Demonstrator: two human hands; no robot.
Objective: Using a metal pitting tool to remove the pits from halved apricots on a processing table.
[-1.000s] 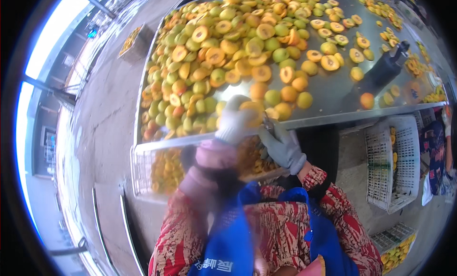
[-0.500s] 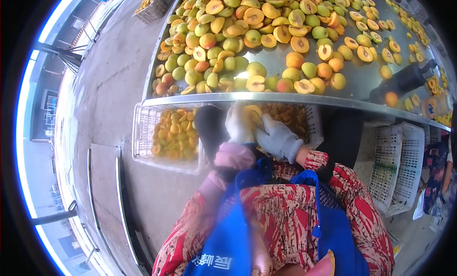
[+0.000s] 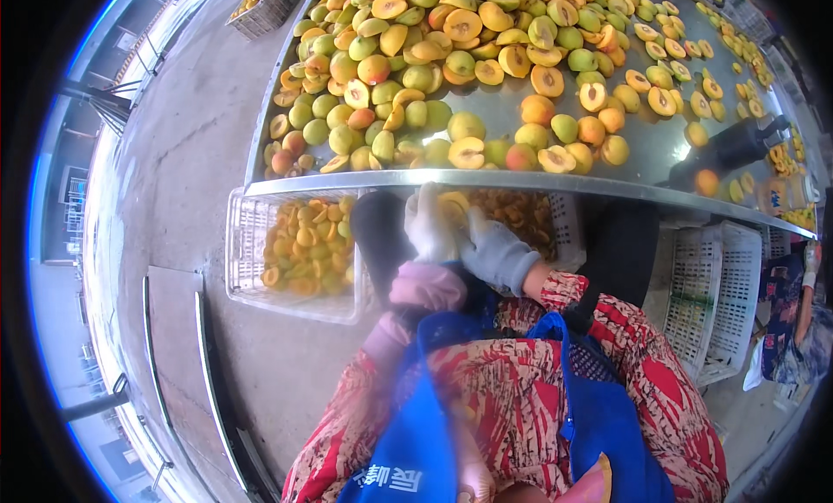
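My left hand (image 3: 431,222), in a white glove with a pink sleeve cuff, holds a yellow peach half (image 3: 455,203) below the front edge of the metal table. My right hand (image 3: 496,248), in a grey-white glove, is closed right against the fruit. Its fingertips are hidden, so whether it grips a small tool I cannot make out. On the table lies a big heap of peach halves (image 3: 416,52), green, yellow and red-blushed, some with the cut face up. Beneath my hands, between my knees, a crate holds darker orange-brown pieces (image 3: 516,215).
A white plastic crate (image 3: 239,243) of peach halves stands on the floor left of my knee. The metal table's rim (image 3: 521,179) runs just beyond my hands. A dark cylindrical object (image 3: 729,152) lies on the table at right. White crates (image 3: 707,295) and another person's arm (image 3: 807,303) are farther right.
The view has shifted slightly, so the table and crates sit a little farther left. Both hands stay together at the peach half, with only small movement.
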